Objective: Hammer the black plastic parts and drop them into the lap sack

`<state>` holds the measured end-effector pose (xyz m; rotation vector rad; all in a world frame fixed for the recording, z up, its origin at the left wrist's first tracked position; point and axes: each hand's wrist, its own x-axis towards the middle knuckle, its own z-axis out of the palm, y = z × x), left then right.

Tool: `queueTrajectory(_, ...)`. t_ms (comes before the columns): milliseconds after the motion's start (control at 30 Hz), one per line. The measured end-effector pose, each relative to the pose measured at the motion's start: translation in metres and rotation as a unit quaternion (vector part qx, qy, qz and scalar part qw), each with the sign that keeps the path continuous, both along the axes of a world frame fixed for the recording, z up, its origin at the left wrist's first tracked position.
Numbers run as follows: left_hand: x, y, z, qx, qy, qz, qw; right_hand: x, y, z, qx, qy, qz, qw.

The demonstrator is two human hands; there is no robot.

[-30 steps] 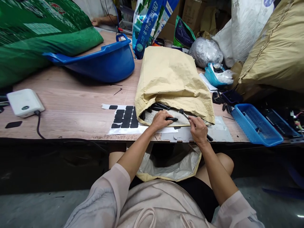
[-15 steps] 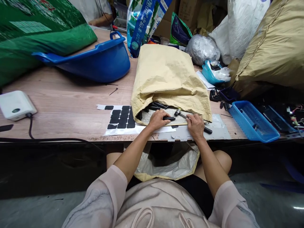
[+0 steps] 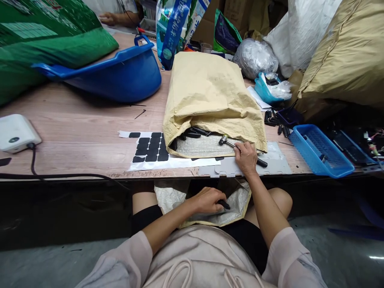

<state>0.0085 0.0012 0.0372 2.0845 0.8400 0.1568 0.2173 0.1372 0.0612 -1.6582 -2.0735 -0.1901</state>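
Note:
My left hand point(image 3: 209, 199) is down over the open sack point(image 3: 240, 202) in my lap. Its fingers are closed round a short black rod-like piece point(image 3: 223, 204), whose end sticks out to the right. On the table edge, my right hand point(image 3: 246, 157) grips a small hammer point(image 3: 230, 143) by its shaft, the head to the left and the black grip end showing at the right. Just behind lies a yellow sack point(image 3: 210, 88), its mouth toward me. Several black rod-like pieces point(image 3: 196, 132) lie inside that mouth.
A sheet of black stickers point(image 3: 150, 150) lies left of the yellow sack, with a blue basin point(image 3: 117, 76) behind. At right stand a blue basket point(image 3: 322, 152) and bulky sacks point(image 3: 348, 56). A white box with a cable point(image 3: 18, 132) is far left. Another person's hand point(image 3: 108, 19) shows at the back.
My left hand has moved from the yellow sack's mouth down to the sack in my lap, carrying the black piece. My right hand stays on the hammer. The view has shifted slightly.

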Motion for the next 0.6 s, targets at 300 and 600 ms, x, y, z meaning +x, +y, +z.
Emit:
queueTrajectory(300, 0.014, 0.023, -0.067, -0.109, 0.185, 0.169, 0.962, -0.001, -0.001, 0.002, -0.006, -0.003, -0.008, 1.000)
queueTrajectory(600, -0.027, 0.032, 0.036, -0.043, -0.068, 0.059, 0.995, -0.003, -0.002, 0.003, -0.007, -0.006, -0.014, 1.000)
